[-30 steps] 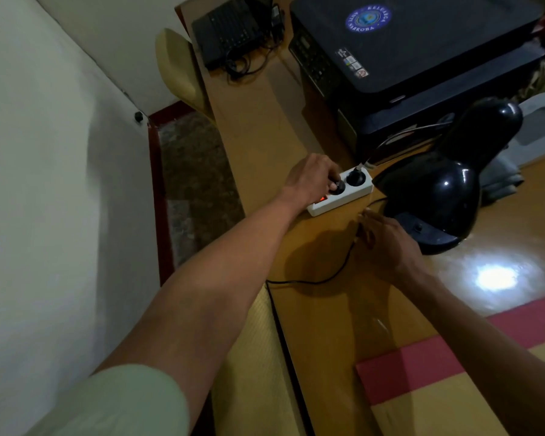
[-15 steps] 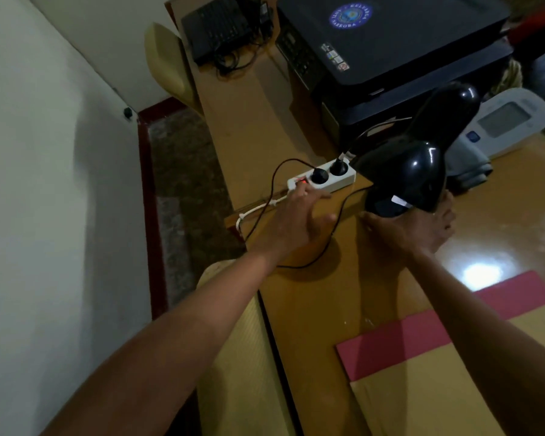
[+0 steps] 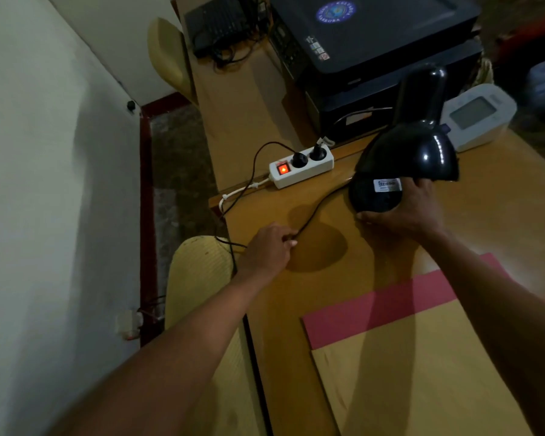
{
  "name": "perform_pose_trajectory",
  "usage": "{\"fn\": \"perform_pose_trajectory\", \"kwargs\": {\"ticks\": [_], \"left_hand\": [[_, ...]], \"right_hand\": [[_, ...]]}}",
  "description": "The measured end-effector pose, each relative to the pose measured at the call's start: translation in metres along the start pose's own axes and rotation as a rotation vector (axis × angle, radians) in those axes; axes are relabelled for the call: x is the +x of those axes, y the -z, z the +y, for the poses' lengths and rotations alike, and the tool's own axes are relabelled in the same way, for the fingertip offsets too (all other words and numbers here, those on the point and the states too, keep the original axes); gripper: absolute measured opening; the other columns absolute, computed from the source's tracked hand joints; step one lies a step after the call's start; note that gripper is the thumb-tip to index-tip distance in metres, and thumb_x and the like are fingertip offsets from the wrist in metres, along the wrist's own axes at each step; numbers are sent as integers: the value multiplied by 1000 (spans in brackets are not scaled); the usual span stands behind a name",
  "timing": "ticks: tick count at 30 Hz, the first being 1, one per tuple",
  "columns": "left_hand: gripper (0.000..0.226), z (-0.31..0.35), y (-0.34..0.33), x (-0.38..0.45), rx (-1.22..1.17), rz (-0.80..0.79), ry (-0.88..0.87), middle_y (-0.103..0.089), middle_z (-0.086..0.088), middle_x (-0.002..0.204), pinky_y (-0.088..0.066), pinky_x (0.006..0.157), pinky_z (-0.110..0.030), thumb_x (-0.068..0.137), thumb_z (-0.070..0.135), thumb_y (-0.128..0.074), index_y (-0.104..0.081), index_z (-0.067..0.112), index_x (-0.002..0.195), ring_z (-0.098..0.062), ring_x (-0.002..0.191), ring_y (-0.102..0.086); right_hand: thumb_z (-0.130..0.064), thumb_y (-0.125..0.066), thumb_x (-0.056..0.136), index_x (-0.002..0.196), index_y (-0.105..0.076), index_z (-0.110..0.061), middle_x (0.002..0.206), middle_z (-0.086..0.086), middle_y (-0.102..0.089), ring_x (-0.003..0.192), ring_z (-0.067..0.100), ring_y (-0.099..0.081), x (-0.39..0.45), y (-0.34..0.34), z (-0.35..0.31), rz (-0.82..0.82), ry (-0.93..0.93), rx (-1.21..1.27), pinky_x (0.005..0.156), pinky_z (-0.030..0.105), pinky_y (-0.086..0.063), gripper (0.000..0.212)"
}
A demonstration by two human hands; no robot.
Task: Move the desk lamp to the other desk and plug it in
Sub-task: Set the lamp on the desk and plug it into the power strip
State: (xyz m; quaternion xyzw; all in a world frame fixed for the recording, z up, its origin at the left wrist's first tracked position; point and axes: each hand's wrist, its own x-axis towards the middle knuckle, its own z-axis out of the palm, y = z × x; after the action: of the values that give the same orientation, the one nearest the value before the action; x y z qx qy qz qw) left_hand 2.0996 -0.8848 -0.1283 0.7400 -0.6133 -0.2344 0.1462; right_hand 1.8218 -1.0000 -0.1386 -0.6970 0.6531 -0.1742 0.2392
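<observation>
the black desk lamp (image 3: pixel 406 158) sits tilted at the middle of the wooden worktop (image 3: pixel 501 221), its round base lifted toward the camera. the right hand (image 3: pixel 403 212) is closed around that base from below, fingers curled over its edge beside a white label. the left hand (image 3: pixel 269 247) is pinched shut on the lamp's black cord (image 3: pixel 315 212), which runs across the worktop from the base. a white power strip (image 3: pixel 301 166) lies just left of the lamp, its red switch lit and two black plugs seated in it. a black printer (image 3: pixel 375 42) stands behind, and a pink sheet (image 3: pixel 384 302) lies nearer the camera.
</observation>
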Motion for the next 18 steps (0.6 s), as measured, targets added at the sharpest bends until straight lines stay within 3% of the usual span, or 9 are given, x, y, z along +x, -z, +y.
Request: {"fn": "perform_pose_trajectory", "kwargs": {"ticks": [3, 7, 12, 16, 18], "left_hand": [[26, 3, 0, -1, 8, -13, 17, -66, -1, 111, -41, 71, -23, 95, 24, -67, -70, 24, 121, -13, 90, -58], [26, 7, 2, 1, 30, -23, 20, -65, -1, 109, -37, 66, -21, 96, 25, -65, -70, 22, 122, -16, 90, -59], [29, 9, -1, 0, 62, -22, 37, -63, -1, 112, -38, 69, -21, 96, 26, -65, -68, 24, 124, -15, 95, -58], [34, 8, 1, -10, 66, -19, 14, -54, 5, 102, -38, 76, -25, 96, 23, -65, -64, 22, 131, -19, 102, -59], [38, 5, 1, -20, 58, -26, -13, -54, 5, 109, -39, 80, -25, 97, 24, -63, -60, 22, 135, -18, 108, -56]], "right_hand": [[-75, -79, 54, 152, -20, -35, 160, 8, -19, 147, 36, -20, -8, -1, -1, -6, 13, 14, 111, 58, -36, 122], [-80, -72, 58, 146, -32, -30, 157, 8, -23, 146, 35, -23, -16, -8, -2, 52, -35, -6, 108, 61, -41, 108], [-78, -73, 61, 148, -32, -30, 161, 6, -18, 149, 35, -17, -17, -15, -4, 78, -56, 45, 113, 60, -35, 108], [-62, -78, 71, 148, -30, -31, 165, 8, -4, 150, 39, -10, -32, -20, -3, 104, -10, 103, 116, 59, -27, 96], [-51, -74, 81, 149, -34, -30, 166, 11, -3, 150, 44, -8, -46, -24, -2, 105, 33, 84, 115, 64, -27, 82]]}}
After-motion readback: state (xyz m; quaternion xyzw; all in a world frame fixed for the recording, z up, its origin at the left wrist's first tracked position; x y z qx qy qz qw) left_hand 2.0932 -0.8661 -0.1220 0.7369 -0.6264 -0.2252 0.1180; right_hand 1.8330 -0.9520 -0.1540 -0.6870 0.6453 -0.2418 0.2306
